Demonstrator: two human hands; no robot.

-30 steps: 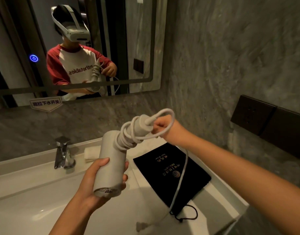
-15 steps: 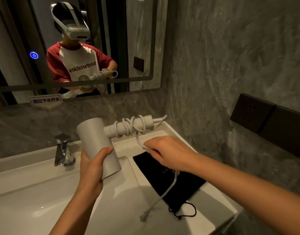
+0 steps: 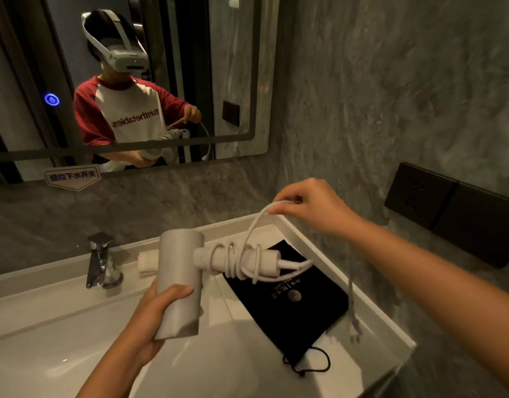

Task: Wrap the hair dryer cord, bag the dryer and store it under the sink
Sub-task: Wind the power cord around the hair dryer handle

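Gripping dryer (image 3: pixel 180 282), left hand (image 3: pixel 158 314) | right hand (image 3: pixel 310 208) pinching cord (image 3: pixel 256 228)

On my feed, both forearms were bare, no watch, ring or cuff on the left hand (image 3: pixel 161 317) or right hand (image 3: pixel 310 208). The mirror (image 3: pixel 259 81) showed what I wore: a white headset (image 3: pixel 124 57) with a strap over dark hair, and a cream T-shirt (image 3: pixel 129 116) with dark red raglan sleeves, a red collar and red lettering across the chest, reversed in reflection.
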